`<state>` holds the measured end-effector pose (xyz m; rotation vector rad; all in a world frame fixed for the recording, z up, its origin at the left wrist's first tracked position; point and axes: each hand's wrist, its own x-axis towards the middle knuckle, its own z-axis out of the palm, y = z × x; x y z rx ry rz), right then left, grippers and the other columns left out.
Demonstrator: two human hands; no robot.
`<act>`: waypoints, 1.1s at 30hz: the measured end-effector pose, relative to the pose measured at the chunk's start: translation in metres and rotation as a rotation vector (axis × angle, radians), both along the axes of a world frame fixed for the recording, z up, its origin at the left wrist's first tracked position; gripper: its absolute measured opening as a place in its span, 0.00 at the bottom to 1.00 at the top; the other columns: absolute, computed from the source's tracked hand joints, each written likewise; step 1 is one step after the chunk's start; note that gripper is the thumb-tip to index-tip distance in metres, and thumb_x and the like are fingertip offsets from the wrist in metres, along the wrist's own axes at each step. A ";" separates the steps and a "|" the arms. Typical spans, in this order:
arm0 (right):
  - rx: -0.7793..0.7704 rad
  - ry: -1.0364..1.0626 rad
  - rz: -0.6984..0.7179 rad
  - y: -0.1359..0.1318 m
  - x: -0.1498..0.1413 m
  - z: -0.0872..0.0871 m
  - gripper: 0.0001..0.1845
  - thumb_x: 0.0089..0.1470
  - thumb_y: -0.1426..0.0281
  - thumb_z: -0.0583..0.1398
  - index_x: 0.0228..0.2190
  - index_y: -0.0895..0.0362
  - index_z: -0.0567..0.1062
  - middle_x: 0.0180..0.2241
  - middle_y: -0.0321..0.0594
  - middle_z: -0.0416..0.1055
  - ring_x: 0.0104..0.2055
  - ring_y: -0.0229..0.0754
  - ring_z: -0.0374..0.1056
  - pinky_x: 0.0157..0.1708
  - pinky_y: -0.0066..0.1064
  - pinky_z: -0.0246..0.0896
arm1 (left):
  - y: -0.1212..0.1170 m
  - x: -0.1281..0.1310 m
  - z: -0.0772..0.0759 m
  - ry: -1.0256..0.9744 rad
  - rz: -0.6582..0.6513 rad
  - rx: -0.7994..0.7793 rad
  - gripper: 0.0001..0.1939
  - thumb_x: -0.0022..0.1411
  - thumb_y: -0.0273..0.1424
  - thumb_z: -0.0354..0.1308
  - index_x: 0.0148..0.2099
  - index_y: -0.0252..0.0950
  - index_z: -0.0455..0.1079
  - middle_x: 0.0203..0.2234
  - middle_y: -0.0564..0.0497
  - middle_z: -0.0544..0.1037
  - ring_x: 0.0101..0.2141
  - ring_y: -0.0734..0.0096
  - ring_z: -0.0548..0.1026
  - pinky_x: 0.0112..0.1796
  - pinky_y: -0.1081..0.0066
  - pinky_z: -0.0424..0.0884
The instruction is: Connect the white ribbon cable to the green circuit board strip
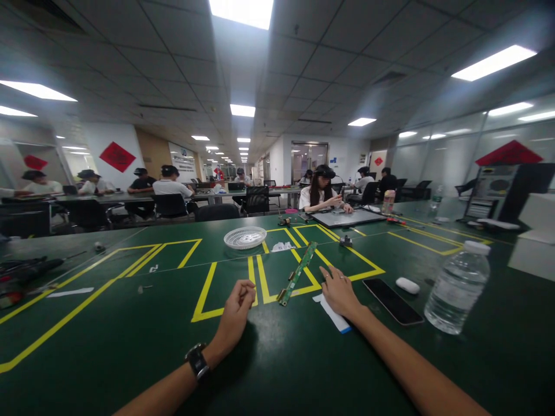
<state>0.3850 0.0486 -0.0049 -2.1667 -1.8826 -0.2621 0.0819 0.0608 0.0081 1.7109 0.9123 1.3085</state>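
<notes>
My left hand (237,300) is curled closed just above the green table, with a dark watch (198,361) on its wrist. Nothing shows between its fingers. To its right lies a long, narrow green circuit board (299,273) with connectors at its near end, slanting across the yellow tape. My right hand (340,290) rests palm down, fingers stretched and somewhat apart. It partly covers a white flat ribbon cable (333,315) with a blue end. Whether the palm presses on the cable I cannot tell.
A white plastic basket (245,238) stands beyond the board, near a small black part (346,240). Right of my hand are a black phone (392,300), a white case (407,285) and a water bottle (457,289). Across the table a person (323,193) works at a grey panel (347,216).
</notes>
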 end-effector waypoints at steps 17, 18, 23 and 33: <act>0.025 0.027 0.378 -0.006 -0.034 0.012 0.26 0.64 0.60 0.45 0.60 0.55 0.60 0.61 0.44 0.57 0.62 0.48 0.49 0.57 0.41 0.48 | -0.001 0.005 -0.004 0.138 -0.183 0.008 0.08 0.64 0.34 0.48 0.39 0.37 0.64 0.23 0.56 0.66 0.25 0.73 0.64 0.30 0.74 0.61; 0.000 0.040 0.429 -0.008 -0.046 0.011 0.27 0.64 0.58 0.45 0.60 0.54 0.60 0.61 0.43 0.57 0.63 0.48 0.49 0.57 0.42 0.47 | -0.001 0.005 -0.003 0.143 -0.181 0.012 0.08 0.64 0.34 0.48 0.39 0.37 0.65 0.23 0.56 0.66 0.26 0.73 0.65 0.30 0.74 0.61; -0.023 0.117 0.519 -0.032 -0.092 0.025 0.22 0.65 0.59 0.45 0.49 0.54 0.72 0.49 0.43 0.70 0.52 0.46 0.62 0.50 0.38 0.50 | -0.002 0.004 0.003 0.134 -0.114 0.011 0.09 0.63 0.36 0.48 0.38 0.37 0.65 0.26 0.54 0.68 0.29 0.70 0.67 0.33 0.72 0.62; 0.015 0.085 0.426 -0.045 -0.109 0.021 0.24 0.63 0.56 0.49 0.52 0.56 0.68 0.55 0.48 0.63 0.58 0.51 0.55 0.53 0.42 0.49 | 0.007 0.004 -0.004 0.106 -0.030 -0.009 0.10 0.61 0.38 0.51 0.39 0.37 0.67 0.32 0.52 0.71 0.34 0.67 0.69 0.36 0.70 0.64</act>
